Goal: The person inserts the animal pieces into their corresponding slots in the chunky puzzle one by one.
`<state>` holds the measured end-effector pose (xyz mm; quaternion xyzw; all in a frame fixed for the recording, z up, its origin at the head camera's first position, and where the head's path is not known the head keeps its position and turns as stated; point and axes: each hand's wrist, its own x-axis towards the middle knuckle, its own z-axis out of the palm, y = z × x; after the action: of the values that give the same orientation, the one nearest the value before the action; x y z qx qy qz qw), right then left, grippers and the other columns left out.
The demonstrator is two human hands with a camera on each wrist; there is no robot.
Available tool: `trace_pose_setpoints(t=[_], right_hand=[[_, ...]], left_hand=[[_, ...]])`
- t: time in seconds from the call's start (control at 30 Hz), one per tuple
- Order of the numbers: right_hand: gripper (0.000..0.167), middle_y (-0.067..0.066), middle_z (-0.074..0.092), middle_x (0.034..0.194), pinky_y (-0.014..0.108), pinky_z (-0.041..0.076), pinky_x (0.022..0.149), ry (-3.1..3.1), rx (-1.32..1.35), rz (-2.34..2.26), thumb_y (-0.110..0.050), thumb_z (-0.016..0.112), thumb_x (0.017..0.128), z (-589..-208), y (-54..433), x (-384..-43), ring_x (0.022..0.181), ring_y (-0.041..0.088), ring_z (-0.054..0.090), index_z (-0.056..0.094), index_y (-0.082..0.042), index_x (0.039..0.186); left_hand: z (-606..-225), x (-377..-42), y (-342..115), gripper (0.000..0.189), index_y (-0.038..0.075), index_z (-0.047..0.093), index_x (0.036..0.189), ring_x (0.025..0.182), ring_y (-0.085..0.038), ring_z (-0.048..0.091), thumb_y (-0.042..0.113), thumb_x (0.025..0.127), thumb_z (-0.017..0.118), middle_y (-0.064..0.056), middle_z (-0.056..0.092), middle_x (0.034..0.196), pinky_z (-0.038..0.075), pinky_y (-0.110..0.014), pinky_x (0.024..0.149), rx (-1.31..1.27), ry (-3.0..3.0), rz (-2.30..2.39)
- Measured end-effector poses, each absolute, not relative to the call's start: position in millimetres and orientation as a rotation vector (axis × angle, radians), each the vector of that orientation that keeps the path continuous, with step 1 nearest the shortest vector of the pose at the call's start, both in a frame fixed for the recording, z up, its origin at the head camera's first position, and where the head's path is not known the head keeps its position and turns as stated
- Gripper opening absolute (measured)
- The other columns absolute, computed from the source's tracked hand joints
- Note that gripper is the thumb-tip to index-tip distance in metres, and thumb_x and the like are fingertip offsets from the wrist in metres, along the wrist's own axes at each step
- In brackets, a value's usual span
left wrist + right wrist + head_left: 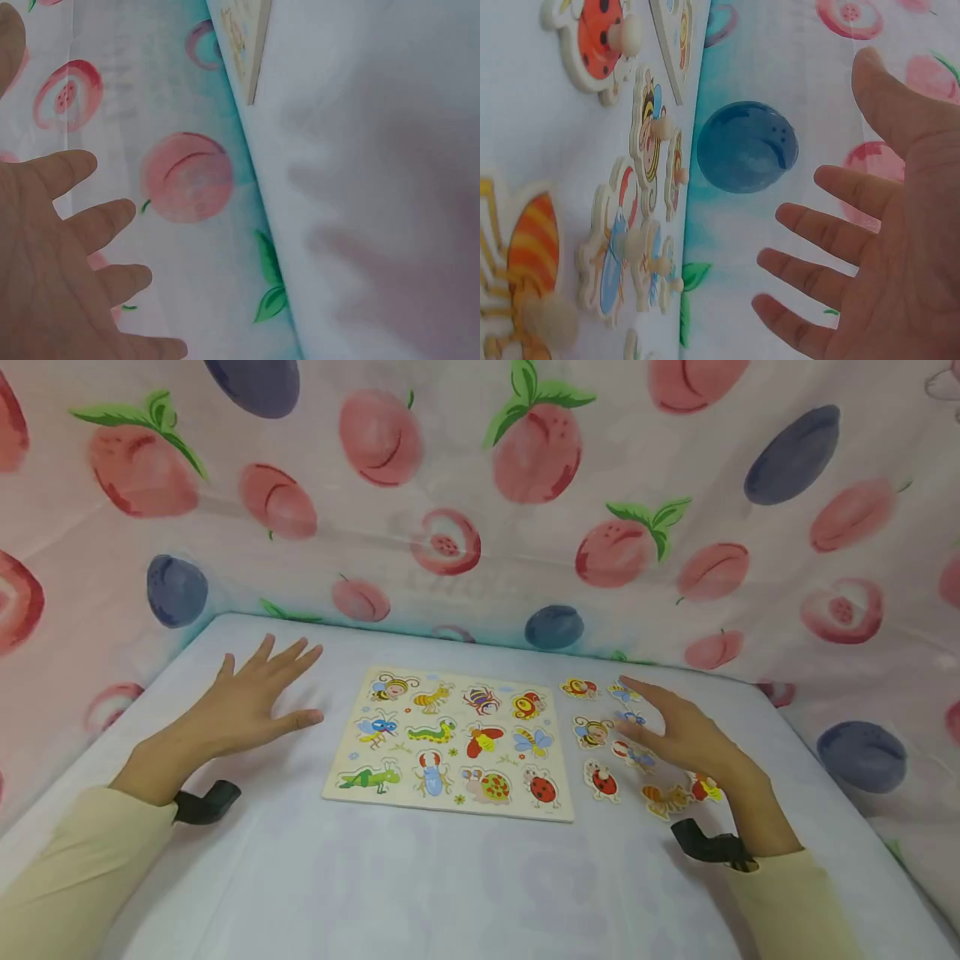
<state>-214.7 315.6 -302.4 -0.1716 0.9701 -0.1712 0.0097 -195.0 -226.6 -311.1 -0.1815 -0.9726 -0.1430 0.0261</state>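
A wooden insect puzzle board (pixel 402 748) lies on the table between my hands, printed with bugs in shallow outlines. My left hand (pixel 251 702) hovers left of the board, fingers spread and nothing in it. Over the loose pieces on the right hangs my right hand (pixel 686 735), its fingers extended and holding nothing. Below and around it lie a ladybug piece (pixel 602 781), a bee piece (pixel 592 732), an ant piece (pixel 666 801) and a red beetle piece (pixel 622 240) with blue body. Small round wooden knobs stick up from the pieces, such as the ladybug's in the right wrist view.
A white cloth covers the table (pixel 420 885). Behind it hangs a fruit-patterned curtain (pixel 465 452), which meets the table's back edge. A butterfly-like blue piece (pixel 624 692) and a round red-yellow piece (pixel 580 688) lie toward the back right.
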Motion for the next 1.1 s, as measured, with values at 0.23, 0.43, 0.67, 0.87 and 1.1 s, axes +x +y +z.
trace_pose_setpoints(t=[0.23,0.43,0.67,0.87,1.1], right_hand=[[0.056,0.014,0.055,0.132,0.055,0.045,0.094,2.942,-0.598,-0.850,-0.039,0.060,0.094,-314.2,311.9,-233.1,0.117,0.033,0.054,0.045,-0.014,0.142],[0.052,0.012,0.064,0.116,0.053,0.047,0.091,2.931,-0.597,-0.882,-0.038,0.060,0.094,-320.8,306.7,-244.5,0.108,0.029,0.060,0.049,-0.013,0.138],[0.050,0.016,0.065,0.111,0.052,0.048,0.087,2.975,-0.472,-0.875,-0.039,0.060,0.094,-327.9,305.9,-250.9,0.103,0.033,0.062,0.054,-0.007,0.132],[0.044,0.012,0.067,0.102,0.038,0.052,0.075,2.925,-0.419,-0.968,-0.036,0.062,0.094,-336.9,305.0,-252.9,0.090,0.026,0.064,0.058,-0.007,0.127],[0.035,0.011,0.068,0.098,0.030,0.052,0.062,2.839,-0.439,-1.068,-0.026,0.065,0.093,-350.2,298.2,-255.3,0.083,0.022,0.064,0.063,-0.004,0.120]], left_hand=[[-321.2,-201.3,-227.2,0.086,0.018,0.010,0.155,0.143,-0.041,-0.003,0.048,0.092,0.059,-0.014,0.012,0.159,-0.007,-0.068,0.105,-0.626,-3.034,-0.745],[-330.2,-205.6,-223.8,0.087,0.017,0.012,0.155,0.143,-0.040,-0.002,0.052,0.090,0.058,-0.012,0.014,0.159,-0.008,-0.065,0.107,-0.664,-3.040,-0.786],[-332.3,-208.9,-219.3,0.092,0.018,0.013,0.155,0.143,-0.039,0.000,0.057,0.086,0.061,-0.014,0.015,0.158,-0.004,-0.060,0.111,-0.649,-3.066,-0.802],[-337.7,-210.0,-212.3,0.093,0.013,0.020,0.154,0.143,-0.042,0.002,0.058,0.085,0.062,-0.015,0.018,0.157,-0.003,-0.062,0.110,-0.680,-3.106,-0.818],[-343.9,-206.6,-209.5,0.085,0.006,0.029,0.150,0.142,-0.044,0.007,0.049,0.087,0.065,-0.017,0.025,0.154,0.000,-0.065,0.109,-0.695,-3.118,-0.857]])
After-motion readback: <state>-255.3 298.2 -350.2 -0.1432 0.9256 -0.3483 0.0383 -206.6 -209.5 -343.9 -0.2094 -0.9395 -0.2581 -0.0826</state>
